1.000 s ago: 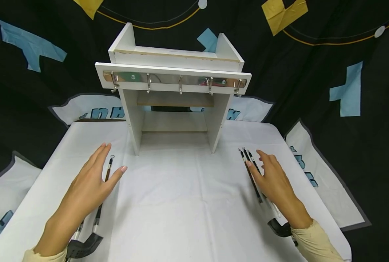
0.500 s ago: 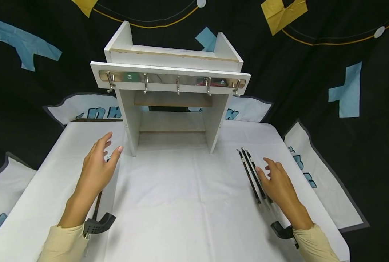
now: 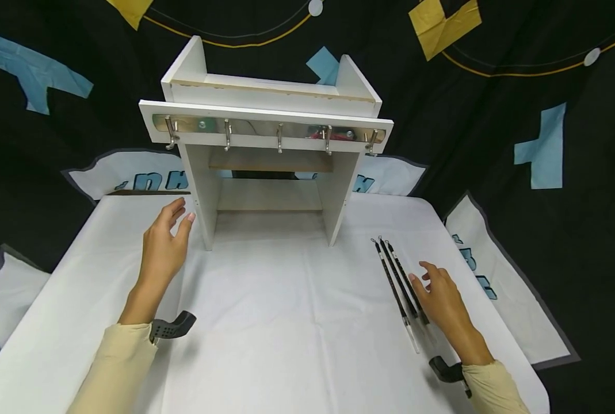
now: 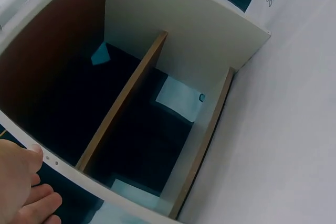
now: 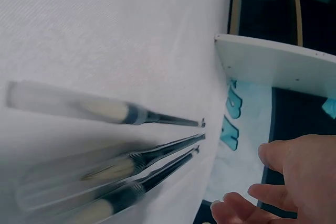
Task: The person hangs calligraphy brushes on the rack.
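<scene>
The left hand [image 3: 163,247] has been moved closer to the white hooked shelf unit [image 3: 271,158]; nothing is grasped by it. Three capped brushes [image 3: 398,280] are laid on the tablecloth [image 3: 266,328] beside the right hand [image 3: 446,303], likewise unclenched.

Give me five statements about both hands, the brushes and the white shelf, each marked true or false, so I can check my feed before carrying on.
1. Five hooks line the front of the white shelf. True.
2. The left hand is nearer the shelf than the right hand. True.
3. The right hand is gripping a brush. False: it holds nothing, and the three brushes in view lie beside it.
4. Those brushes lie inside the shelf. False: they lie on the white cloth, to the shelf's right.
5. Clear caps cover the brushes' bristles. True.
</scene>
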The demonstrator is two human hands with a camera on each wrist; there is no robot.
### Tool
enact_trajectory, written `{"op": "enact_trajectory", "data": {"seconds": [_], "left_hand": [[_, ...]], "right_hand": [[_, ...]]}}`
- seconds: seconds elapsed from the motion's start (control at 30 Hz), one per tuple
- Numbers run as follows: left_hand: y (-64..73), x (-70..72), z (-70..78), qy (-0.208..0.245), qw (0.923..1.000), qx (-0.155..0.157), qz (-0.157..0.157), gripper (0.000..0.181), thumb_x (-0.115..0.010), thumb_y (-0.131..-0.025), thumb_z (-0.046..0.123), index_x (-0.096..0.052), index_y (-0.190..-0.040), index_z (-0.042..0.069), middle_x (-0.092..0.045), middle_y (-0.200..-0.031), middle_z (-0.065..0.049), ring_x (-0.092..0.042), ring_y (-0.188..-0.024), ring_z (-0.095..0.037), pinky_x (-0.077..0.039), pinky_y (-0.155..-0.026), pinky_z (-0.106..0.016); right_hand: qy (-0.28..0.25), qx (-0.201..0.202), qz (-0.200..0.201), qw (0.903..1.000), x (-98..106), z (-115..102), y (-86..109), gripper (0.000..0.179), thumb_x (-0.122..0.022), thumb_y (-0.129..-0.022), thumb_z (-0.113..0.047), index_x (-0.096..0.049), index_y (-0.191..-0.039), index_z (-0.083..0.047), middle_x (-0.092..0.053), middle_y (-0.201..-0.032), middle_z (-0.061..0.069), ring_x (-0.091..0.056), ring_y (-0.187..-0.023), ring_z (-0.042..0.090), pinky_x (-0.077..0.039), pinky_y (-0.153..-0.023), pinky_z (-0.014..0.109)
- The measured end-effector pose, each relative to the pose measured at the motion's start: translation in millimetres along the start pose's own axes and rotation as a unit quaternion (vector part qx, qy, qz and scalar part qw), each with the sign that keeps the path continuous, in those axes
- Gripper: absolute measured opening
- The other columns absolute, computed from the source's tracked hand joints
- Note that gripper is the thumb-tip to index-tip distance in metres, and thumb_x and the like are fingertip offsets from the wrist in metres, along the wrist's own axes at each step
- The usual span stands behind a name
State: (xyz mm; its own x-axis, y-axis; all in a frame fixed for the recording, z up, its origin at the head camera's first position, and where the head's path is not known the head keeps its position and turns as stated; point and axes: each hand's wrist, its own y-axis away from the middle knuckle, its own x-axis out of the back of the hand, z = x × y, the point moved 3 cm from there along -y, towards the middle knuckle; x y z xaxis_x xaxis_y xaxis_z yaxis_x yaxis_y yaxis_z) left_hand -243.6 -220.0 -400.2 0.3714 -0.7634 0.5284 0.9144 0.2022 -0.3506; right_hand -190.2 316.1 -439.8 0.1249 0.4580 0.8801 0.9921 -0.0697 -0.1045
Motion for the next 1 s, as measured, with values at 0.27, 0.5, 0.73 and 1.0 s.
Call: {"op": "enact_trajectory", "data": {"seconds": [0.27,0.5,0.73,1.0], "left_hand": [[-14.1,-10.1,-3.8,0.027,0.9996,0.004,0.007,0.051,-0.051,-0.113,0.032,-0.047,-0.158,0.007,-0.054,-0.156,-0.019,-0.053,-0.144,-0.039,-0.039,-0.119,-0.06],[-21.8,-16.3,-8.2,0.035,0.999,-0.002,0.027,0.048,-0.052,-0.113,0.033,-0.054,-0.152,0.005,-0.059,-0.151,-0.02,-0.059,-0.138,-0.04,-0.044,-0.115,-0.061],[-27.4,-16.0,-9.8,0.037,0.9984,-0.002,0.044,0.045,-0.053,-0.112,0.032,-0.059,-0.146,0.003,-0.064,-0.145,-0.021,-0.062,-0.134,-0.041,-0.047,-0.112,-0.061],[-31.1,-19.4,-11.8,0.036,0.9978,0.004,0.055,0.044,-0.055,-0.111,0.033,-0.062,-0.142,0.003,-0.066,-0.143,-0.02,-0.063,-0.133,-0.041,-0.047,-0.113,-0.059]], "right_hand": [[0.002,-0.002,-0.003,1.0,-10.3,15.0,0.4,0.049,-0.061,-0.108,-0.02,-0.05,-0.148,0.008,-0.062,-0.117,0.031,-0.065,-0.099,0.04,-0.058,-0.077,0.054],[-0.002,-0.016,-0.015,0.9998,-17.8,23.6,0.4,0.048,-0.06,-0.108,-0.018,-0.051,-0.148,0.006,-0.061,-0.119,0.031,-0.064,-0.101,0.041,-0.058,-0.079,0.054],[-0.014,-0.013,-0.021,0.9996,-23.2,28.6,-1.3,0.045,-0.06,-0.109,-0.016,-0.053,-0.147,0.007,-0.061,-0.117,0.032,-0.066,-0.099,0.04,-0.059,-0.077,0.053],[-0.013,0.0,-0.015,0.9998,-30.2,36.5,-2.5,0.041,-0.062,-0.108,-0.013,-0.056,-0.144,0.006,-0.063,-0.11,0.028,-0.066,-0.094,0.037,-0.058,-0.078,0.052]]}}
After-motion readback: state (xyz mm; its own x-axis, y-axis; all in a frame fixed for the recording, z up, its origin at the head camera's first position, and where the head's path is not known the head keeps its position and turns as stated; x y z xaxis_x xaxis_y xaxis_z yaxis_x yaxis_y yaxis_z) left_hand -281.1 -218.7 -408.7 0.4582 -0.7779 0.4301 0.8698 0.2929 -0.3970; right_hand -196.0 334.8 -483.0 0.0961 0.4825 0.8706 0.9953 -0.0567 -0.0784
